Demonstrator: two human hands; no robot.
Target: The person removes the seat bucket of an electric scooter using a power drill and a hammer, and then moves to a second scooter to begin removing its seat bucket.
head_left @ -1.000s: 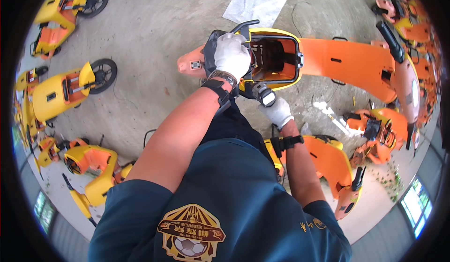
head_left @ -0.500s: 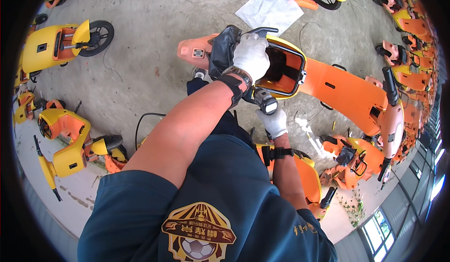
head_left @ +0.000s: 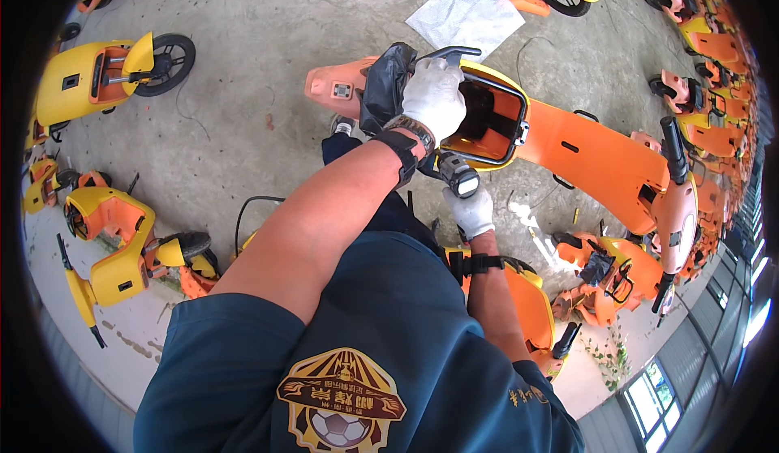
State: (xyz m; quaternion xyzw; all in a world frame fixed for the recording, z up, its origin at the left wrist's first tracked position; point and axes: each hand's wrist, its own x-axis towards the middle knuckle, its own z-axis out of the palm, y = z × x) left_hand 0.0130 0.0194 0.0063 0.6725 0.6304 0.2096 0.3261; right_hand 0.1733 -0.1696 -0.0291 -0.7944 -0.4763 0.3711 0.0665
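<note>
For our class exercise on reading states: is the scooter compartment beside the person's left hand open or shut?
Open: no lid covers the compartment, and its orange interior shows beside the gloved left hand.

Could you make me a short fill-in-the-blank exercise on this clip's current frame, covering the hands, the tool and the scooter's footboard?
1. The left hand and the right hand both wear gloves whose colour is ____.
2. The tool is held in the person's ____ hand.
3. Of the person's two hands, the one higher in the picture is the ____ one.
4. The main colour of the long footboard is ____.

Missing words: white; right; left; orange.
</note>
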